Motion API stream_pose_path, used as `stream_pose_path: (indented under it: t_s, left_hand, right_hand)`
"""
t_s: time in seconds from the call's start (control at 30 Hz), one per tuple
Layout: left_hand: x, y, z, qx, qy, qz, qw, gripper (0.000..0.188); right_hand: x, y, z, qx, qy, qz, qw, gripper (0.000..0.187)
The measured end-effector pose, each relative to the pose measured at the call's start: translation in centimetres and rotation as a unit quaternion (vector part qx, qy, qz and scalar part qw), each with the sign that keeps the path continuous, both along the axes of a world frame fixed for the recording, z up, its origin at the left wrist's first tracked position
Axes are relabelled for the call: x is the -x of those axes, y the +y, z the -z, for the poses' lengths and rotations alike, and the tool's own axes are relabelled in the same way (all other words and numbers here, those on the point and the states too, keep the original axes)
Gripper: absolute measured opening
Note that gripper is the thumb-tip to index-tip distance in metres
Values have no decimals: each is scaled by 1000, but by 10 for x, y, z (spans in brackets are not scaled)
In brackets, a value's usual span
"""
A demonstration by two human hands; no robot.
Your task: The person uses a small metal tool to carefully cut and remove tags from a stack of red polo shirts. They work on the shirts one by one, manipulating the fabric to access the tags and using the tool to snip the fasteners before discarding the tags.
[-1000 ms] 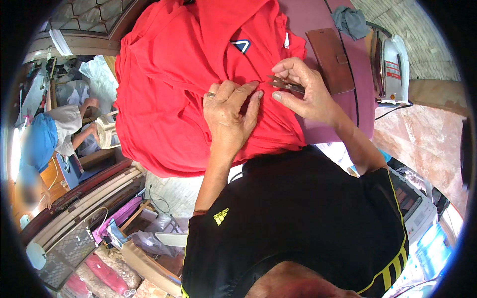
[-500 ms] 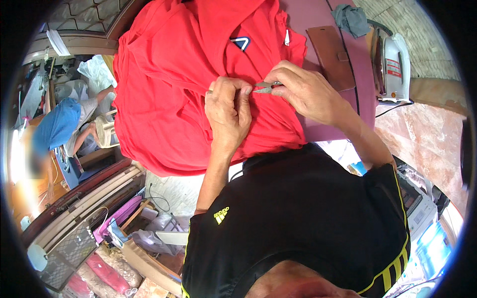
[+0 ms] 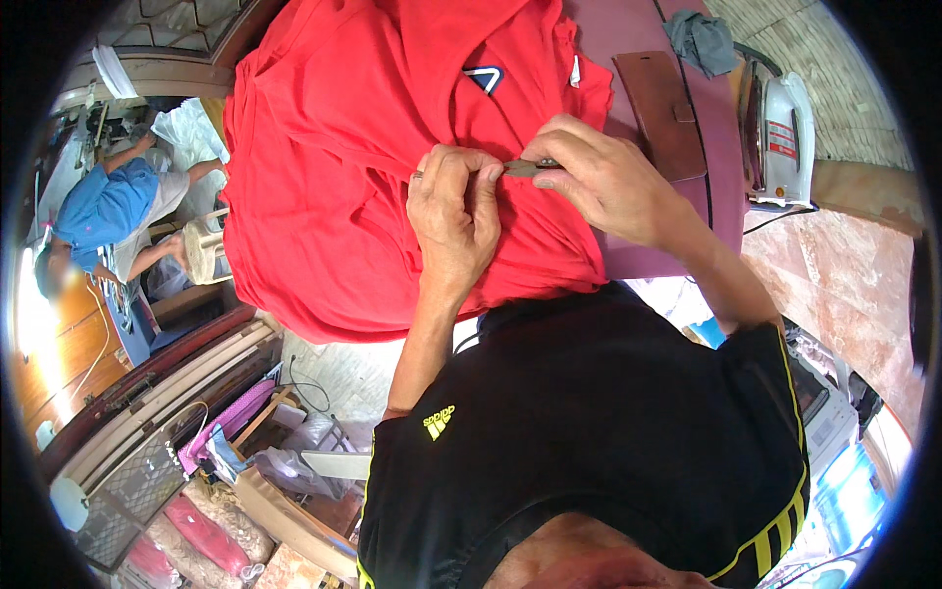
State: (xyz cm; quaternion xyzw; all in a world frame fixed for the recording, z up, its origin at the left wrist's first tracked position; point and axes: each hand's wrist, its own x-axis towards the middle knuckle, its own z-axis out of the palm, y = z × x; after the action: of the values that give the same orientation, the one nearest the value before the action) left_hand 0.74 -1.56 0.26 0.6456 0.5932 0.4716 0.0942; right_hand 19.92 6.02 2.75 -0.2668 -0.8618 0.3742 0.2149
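Fingers of the left hand (image 3: 453, 211) are pressed together, apparently pinching a bit of the red garment (image 3: 324, 187); those of the right hand (image 3: 613, 187) are clamped around small metal snips (image 3: 520, 169), whose tips meet the left fingertips.

Largest of all, the garment lies in loose folds over the mauve surface (image 3: 628, 257), with both hands above it. Its slack is probably the main hazard: a fold bunched under the tips could be nicked if the blades close on more than intended. A hanging edge at the near side might also drag the cloth if the left grip slackens. The left fingertips are exposed too, since the blades touch or nearly touch the thumb; a slip or an early squeeze could cut skin. Whatever sits between the blades is too small to make out, so a misjudged cut seems possible.

As for containers, the cardboard box (image 3: 294, 525) on the lower left is biggest; its contents are mostly hidden. A crumpled clear plastic bag (image 3: 294, 474) lies by it, its filling unclear. Smallest is the brown wallet-style phone case (image 3: 659, 113), flat on the surface beyond the right hand, closed, so its inside cannot be seen.
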Motion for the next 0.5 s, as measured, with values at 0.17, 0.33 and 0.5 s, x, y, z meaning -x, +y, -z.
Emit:
stream_pose_path:
  t_s: [0.17, 0.33, 0.5]
  left_hand:
    - [5, -6, 0, -4, -26, 4, 1000, 9]
    - [46, -51, -26, 75, -111, 60, 989, 6]
    - [55, -47, -51, 59, -59, 170, 982, 16]
  right_hand:
    - [4, 3, -2, -20, -10, -6, 1000, 16]
    - [-4, 12, 7, 22, 42, -20, 999, 11]
    - [-3, 18, 16, 145, 128, -14, 981, 13]
